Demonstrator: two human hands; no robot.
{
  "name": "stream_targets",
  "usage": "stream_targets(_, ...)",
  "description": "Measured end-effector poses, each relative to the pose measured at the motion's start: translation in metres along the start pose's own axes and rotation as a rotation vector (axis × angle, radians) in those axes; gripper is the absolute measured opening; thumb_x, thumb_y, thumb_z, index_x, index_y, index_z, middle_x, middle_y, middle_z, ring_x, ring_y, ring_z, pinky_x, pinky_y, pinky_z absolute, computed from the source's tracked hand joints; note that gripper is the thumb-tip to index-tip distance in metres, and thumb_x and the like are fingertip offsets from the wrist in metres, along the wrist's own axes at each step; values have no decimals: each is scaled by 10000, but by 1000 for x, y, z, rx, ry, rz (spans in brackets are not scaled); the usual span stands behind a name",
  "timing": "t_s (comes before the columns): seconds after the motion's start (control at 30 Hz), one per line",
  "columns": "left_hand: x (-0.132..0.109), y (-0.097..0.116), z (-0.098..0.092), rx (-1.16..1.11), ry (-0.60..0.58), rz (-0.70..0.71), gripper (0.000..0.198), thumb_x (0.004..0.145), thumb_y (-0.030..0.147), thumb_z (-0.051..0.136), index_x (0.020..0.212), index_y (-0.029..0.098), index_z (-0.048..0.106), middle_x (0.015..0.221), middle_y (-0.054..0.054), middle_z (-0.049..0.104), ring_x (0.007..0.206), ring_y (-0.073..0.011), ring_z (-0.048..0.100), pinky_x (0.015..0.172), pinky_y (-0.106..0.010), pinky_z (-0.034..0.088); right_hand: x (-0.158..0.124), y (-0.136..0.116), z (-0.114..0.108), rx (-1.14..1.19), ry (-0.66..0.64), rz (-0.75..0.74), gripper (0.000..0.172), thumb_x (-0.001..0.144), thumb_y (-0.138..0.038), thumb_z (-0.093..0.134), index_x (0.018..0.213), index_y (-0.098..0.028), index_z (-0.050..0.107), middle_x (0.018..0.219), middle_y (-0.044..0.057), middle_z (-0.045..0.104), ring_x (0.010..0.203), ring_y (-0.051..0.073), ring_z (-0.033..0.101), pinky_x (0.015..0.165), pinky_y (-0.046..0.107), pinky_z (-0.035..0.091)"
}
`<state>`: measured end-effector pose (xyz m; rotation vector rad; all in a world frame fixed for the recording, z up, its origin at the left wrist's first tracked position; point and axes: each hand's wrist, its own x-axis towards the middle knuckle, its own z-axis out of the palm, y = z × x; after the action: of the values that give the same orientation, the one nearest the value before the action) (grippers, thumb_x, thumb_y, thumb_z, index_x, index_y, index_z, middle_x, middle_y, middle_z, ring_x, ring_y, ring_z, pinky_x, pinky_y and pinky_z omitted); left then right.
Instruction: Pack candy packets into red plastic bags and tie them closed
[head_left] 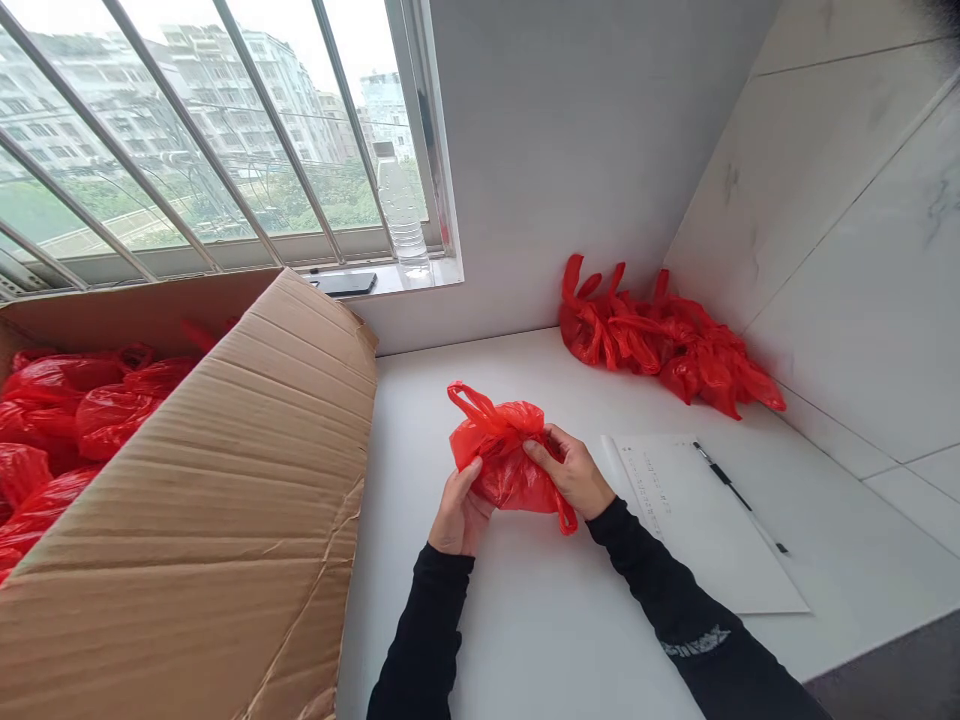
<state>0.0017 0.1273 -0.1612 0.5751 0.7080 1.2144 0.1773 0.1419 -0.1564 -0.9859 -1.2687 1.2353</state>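
Observation:
A small red plastic bag (501, 450) with tied handles sits on the white counter (540, 620) between my hands. My left hand (459, 512) grips its lower left side, fingers pinched on the plastic. My right hand (571, 472) holds its right side near the knot, fingers closed on the bag. A loose red handle hangs below my right palm. Both arms wear black sleeves.
A large open cardboard box (247, 500) at the left holds several red bags (82, 410). A pile of red bags (664, 340) lies in the back corner. A sheet of paper (697, 520) with a pen (735, 492) lies right. A water bottle (405, 215) and phone (346, 283) sit on the window sill.

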Motion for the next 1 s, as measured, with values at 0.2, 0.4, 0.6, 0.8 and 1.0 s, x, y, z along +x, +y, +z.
stream_targets(0.2,9,-8,-10,-45,95,-5,305,815,375,746,1007,138,767,1022,-104,784,1053,-314,704,897,-409,587,1,6,-3,-1,60,25,355,932,-552,574,852,-209,622,770,-16,580,712,160,517,679,294,429)
stream_targets(0.4,13,-11,-6,-19,89,108,371,727,400,845,1006,167,768,1075,-92,774,1106,-308,683,944,-388,561,-1,1,-3,47,63,34,316,926,-542,592,939,-229,635,857,3,638,793,185,580,740,306,476)
stream_targets(0.6,13,-6,-6,48,50,148,460,687,245,886,1115,164,735,1072,-99,772,1040,-274,710,905,-372,581,1,-1,-5,234,89,82,371,871,-482,701,1154,-260,610,1089,40,692,1017,234,644,917,374,513)
stream_targets(0.8,13,-9,-12,103,31,122,446,758,290,840,1157,140,712,1012,-116,778,917,-251,738,832,-388,607,2,0,-7,206,117,60,335,872,-482,701,1101,-245,642,1062,37,693,962,213,639,891,352,511)
stream_targets(1.0,10,-6,-7,89,31,96,456,751,318,817,1164,156,709,980,-102,777,905,-279,739,806,-409,610,1,-2,-7,186,118,60,302,875,-488,693,1062,-251,668,980,19,697,884,198,631,824,327,509)
